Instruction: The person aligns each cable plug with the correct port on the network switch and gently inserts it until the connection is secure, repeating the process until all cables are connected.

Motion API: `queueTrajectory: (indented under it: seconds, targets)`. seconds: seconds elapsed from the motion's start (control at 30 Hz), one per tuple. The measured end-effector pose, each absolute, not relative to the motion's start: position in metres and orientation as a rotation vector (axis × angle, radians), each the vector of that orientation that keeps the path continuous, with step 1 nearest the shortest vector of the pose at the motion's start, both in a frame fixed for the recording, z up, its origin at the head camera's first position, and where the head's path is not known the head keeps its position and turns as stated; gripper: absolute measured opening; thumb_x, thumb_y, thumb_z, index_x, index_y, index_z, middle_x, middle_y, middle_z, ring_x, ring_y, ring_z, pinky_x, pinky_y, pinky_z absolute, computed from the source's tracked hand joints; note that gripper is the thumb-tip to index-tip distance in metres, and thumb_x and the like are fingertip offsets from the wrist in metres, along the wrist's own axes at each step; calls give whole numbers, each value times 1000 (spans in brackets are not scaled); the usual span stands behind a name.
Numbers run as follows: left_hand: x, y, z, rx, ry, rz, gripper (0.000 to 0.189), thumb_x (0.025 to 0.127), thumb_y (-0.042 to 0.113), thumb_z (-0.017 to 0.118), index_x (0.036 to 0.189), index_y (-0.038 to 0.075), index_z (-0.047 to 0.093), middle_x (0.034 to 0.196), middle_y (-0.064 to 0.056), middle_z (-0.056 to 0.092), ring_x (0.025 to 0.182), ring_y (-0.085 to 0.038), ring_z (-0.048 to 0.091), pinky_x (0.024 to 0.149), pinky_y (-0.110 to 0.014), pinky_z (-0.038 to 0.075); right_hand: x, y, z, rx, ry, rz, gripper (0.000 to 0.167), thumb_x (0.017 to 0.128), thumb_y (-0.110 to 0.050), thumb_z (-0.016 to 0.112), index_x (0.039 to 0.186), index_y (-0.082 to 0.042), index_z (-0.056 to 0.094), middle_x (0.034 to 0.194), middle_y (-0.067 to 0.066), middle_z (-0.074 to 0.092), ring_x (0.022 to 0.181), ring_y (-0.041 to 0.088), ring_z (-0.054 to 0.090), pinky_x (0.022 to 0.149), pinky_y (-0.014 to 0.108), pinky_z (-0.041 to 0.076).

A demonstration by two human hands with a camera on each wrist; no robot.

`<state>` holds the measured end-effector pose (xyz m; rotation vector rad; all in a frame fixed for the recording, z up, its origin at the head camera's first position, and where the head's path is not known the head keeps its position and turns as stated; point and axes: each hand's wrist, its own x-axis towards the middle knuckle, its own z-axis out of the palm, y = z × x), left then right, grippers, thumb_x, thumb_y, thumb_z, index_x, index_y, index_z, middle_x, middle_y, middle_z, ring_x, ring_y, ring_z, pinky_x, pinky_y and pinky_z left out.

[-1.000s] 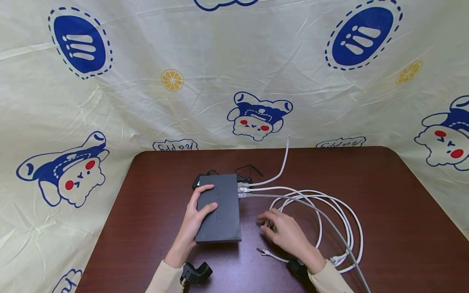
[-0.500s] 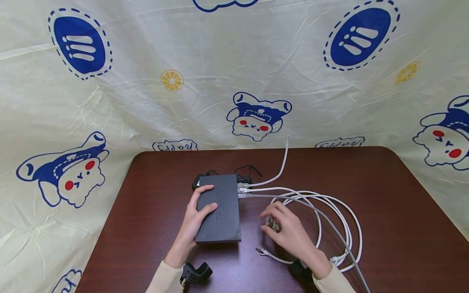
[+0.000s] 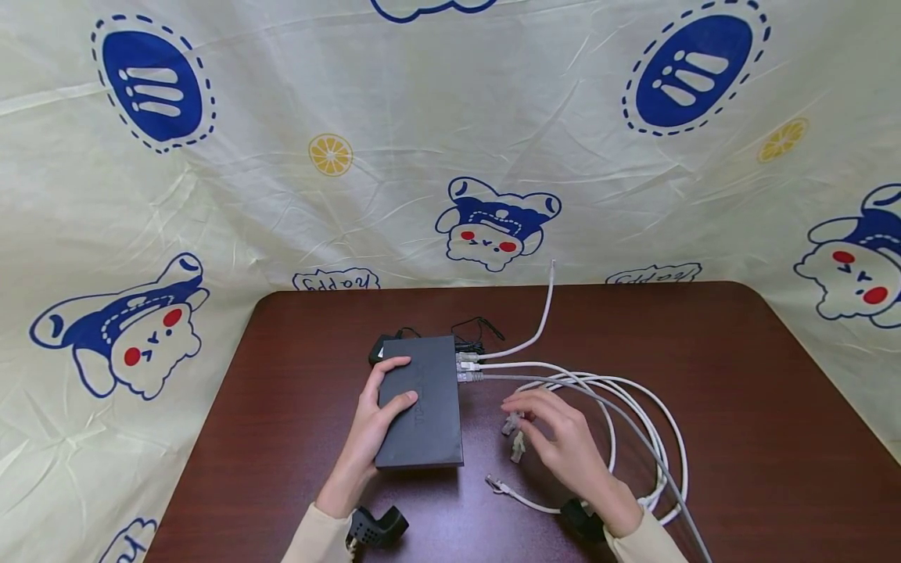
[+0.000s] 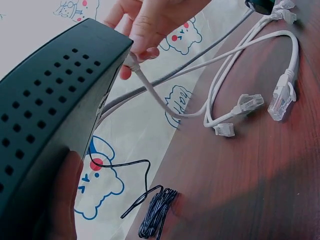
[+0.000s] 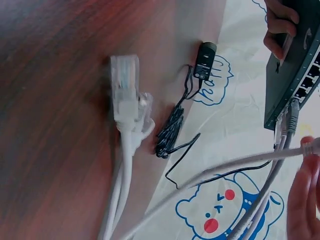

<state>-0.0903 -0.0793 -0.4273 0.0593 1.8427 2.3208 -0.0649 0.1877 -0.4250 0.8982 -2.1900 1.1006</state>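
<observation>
We hold the dark box (image 3: 429, 422) in our left hand (image 3: 373, 418), left of the middle of the table (image 3: 760, 391). That hand is curled round the box's left edge, with the thumb and a fingertip lying on top. We cannot tell whether the underside touches the wood. Our right hand (image 3: 556, 442) is nearly closed, thumb and fingertips pinching a white cable (image 5: 210, 172) near its end; the fingers mostly hide the plug there.

Between those fingertips and the box's right edge we have a strip of brown tabletop, so hand and box stand apart. Three plugged cables (image 3: 470, 366) leave that edge close to its far corner, and the right-wrist view shows open ports beside them. Past the far edge we see the power adapter (image 5: 205, 61) and its bundled black cord (image 5: 170, 132).

A loose plug (image 3: 494, 483) lies on our side of the right hand, near the box's near right corner. The cable coil (image 3: 679, 438) hems in the right hand on its outer side, and a grey cable (image 3: 696, 532) crosses it and runs out of view at the bottom. Beyond the coil, brown wood stretches to the table's slanting right edge. Patterned cloth (image 3: 401, 78) rises behind the far edge.
</observation>
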Motion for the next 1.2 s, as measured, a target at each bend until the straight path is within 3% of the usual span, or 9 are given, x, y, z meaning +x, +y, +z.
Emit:
queueTrajectory:
  seconds: [0.1,0.23,0.43,0.57,0.73,0.93,1.2]
  targets:
    - [-90,-79,-427,57,1846,2320,46,92,10,60,135,22,48,139,-13,35,109,-33,46,76,-39,46,-66,187,-422,919,-2164,1066,13,92,-12,62,103,-9,70,102,1,65,94,19,60,84,21,42]
    - [-89,-79,-427,59,1851,2323,46,92,10,61,135,21,48,139,-14,35,108,-33,47,76,-39,47,-68,186,-420,933,-2152,1078,31,101,-29,47,104,-10,70,102,1,63,90,16,59,78,20,43]
    - [-89,-79,-427,58,1848,2328,46,92,10,60,135,21,48,139,-14,35,107,-33,47,76,-39,47,-71,186,-417,958,-2136,1107,29,103,-25,44,107,-11,70,103,2,59,83,11,55,67,19,41]
    - [-89,-79,-427,60,1854,2327,46,92,10,61,135,21,48,139,-13,34,111,-34,45,77,-40,46,-73,186,-414,970,-2144,1097,31,103,-22,42,111,-9,69,101,4,58,79,11,52,65,19,39]
    - [-88,-79,-426,58,1854,2326,46,92,10,61,135,22,48,140,-13,34,113,-34,43,78,-40,45,-76,186,-411,942,-2158,1088,20,97,-9,56,113,-5,66,100,4,62,84,14,56,70,22,42]
    - [-88,-79,-425,64,1847,2326,46,92,10,60,135,21,47,141,-12,33,114,-34,42,79,-40,45,-77,185,-411,904,-2148,1124,12,89,-4,65,101,-5,62,96,3,63,86,15,59,78,21,43]
    - [-88,-79,-424,71,1857,2321,47,92,10,61,135,21,48,141,-12,33,114,-34,42,80,-40,44,-80,184,-409,909,-2113,1144,32,74,14,69,100,-5,65,98,7,62,90,20,58,81,21,41]
